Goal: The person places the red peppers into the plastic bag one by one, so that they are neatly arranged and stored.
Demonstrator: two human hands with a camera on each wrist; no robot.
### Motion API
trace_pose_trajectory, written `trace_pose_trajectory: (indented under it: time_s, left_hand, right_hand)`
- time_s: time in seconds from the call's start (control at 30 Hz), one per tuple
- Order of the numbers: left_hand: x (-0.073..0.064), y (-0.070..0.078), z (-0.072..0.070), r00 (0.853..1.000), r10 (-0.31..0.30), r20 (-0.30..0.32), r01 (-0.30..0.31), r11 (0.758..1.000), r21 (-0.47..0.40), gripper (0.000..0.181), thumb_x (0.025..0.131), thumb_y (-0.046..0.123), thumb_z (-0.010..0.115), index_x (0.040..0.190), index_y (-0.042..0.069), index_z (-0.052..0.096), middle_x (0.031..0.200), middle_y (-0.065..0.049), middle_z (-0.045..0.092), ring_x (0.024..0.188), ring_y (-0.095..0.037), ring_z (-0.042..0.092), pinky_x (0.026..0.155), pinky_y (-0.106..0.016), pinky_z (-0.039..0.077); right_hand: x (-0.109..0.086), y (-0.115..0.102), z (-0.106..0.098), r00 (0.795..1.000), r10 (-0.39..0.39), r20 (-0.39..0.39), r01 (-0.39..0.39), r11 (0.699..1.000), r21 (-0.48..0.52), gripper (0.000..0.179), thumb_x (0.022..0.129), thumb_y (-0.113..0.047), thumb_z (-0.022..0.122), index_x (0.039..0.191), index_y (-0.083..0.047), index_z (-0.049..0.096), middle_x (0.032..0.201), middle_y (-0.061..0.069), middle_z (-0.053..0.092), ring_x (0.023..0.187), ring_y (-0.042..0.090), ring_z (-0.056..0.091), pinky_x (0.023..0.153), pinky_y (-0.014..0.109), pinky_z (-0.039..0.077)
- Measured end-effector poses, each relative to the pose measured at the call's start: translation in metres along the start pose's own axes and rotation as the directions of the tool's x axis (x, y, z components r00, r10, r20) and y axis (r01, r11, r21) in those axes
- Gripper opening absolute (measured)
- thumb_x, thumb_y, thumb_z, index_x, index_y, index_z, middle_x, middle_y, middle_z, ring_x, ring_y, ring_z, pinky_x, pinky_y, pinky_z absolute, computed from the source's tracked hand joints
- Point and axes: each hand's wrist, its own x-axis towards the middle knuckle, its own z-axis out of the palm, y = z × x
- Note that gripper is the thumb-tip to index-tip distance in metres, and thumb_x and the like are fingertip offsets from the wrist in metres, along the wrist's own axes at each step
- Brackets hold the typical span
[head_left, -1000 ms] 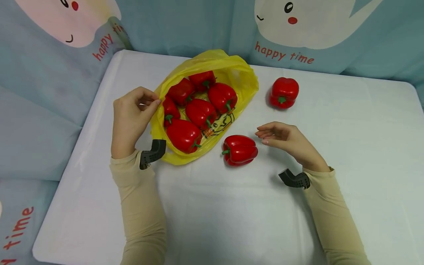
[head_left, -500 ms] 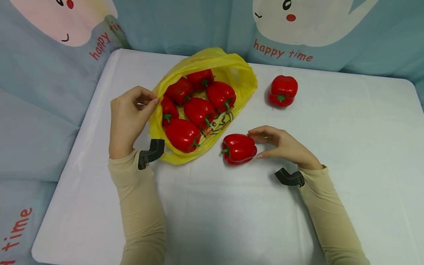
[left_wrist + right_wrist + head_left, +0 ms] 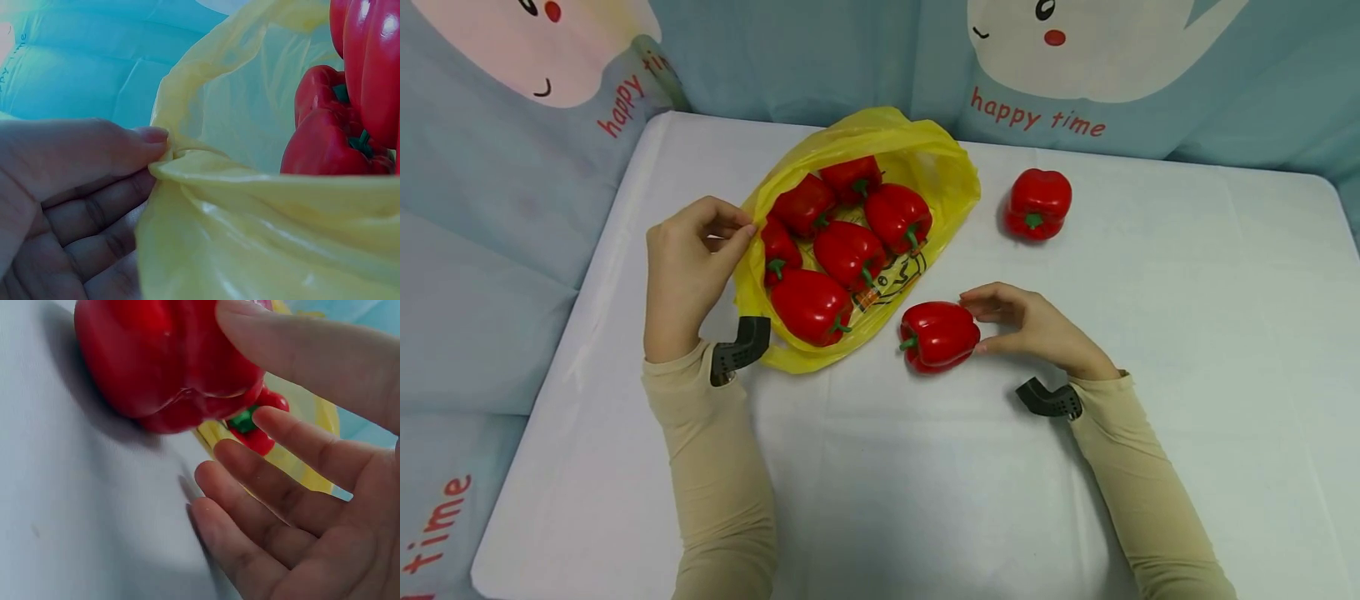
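My left hand pinches the left rim of a yellow plastic bag between thumb and fingers; the left wrist view shows the film bunched at the thumb tip. Inside the bag lie several red bell peppers with green stems. Another red bell pepper lies on its side on the table, its stem toward the bag. At that pepper's blunt end is my right hand, thumb and fingers spread to either side of it. In the right wrist view the thumb overlaps the pepper and the other fingers stand apart from it.
One more red bell pepper sits at the back, right of the bag. A white cloth covers the table. Behind it hangs a blue printed curtain. Each wrist carries a black camera mount.
My right hand has moved left to the lone pepper near the bag, and its thumb and fingers have spread apart. The left hand keeps its hold on the bag rim.
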Motion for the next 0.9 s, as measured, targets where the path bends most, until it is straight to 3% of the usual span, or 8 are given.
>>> trace_pose_trajectory:
  time_s: [0.4,0.6,0.73,0.9]
  left_hand:
    - [0.0,0.0,0.0,1.0,0.003,-0.007,-0.002,1.0,0.013,0.015,0.088,0.009,0.067,0.092,-0.005,0.068,0.089,-0.015,0.068,0.073,0.002,0.054,0.069,-0.007,0.043]
    - [-0.001,0.0,-0.001,1.0,-0.001,-0.008,0.002,1.0,0.013,0.015,0.088,0.01,0.067,0.092,-0.005,0.069,0.089,-0.015,0.068,0.073,0.001,0.054,0.068,-0.007,0.043]
    - [-0.001,0.0,-0.001,1.0,-0.004,-0.007,0.004,1.0,0.01,0.016,0.088,0.01,0.067,0.093,-0.005,0.069,0.089,-0.015,0.068,0.073,-0.001,0.055,0.068,-0.007,0.043]
    - [0.0,0.0,-0.001,1.0,-0.01,-0.002,0.01,1.0,0.009,0.016,0.089,0.011,0.066,0.093,-0.005,0.068,0.089,-0.015,0.068,0.075,-0.004,0.056,0.069,-0.007,0.044]
  right_hand:
    - [0.003,0.001,0.004,0.992,-0.001,-0.125,0.005,0.999,0.032,0.039,0.09,-0.009,0.066,0.125,0.003,0.056,0.119,0.016,0.062,0.103,0.021,0.06,0.085,0.023,0.051]
    - [0.004,-0.004,0.01,0.993,0.018,-0.12,-0.016,1.0,0.018,0.033,0.094,-0.01,0.06,0.124,0.002,0.058,0.119,0.014,0.062,0.1,0.018,0.06,0.085,0.022,0.049]
    - [0.003,-0.008,0.015,0.993,0.036,-0.109,-0.035,0.999,0.012,0.035,0.094,-0.013,0.061,0.126,0.0,0.057,0.121,0.012,0.06,0.103,0.02,0.058,0.085,0.023,0.049]
    - [0.003,-0.013,0.022,0.997,0.034,-0.074,-0.033,0.999,0.003,0.054,0.087,-0.012,0.069,0.136,-0.002,0.049,0.132,0.012,0.053,0.111,0.028,0.055,0.09,0.036,0.05]
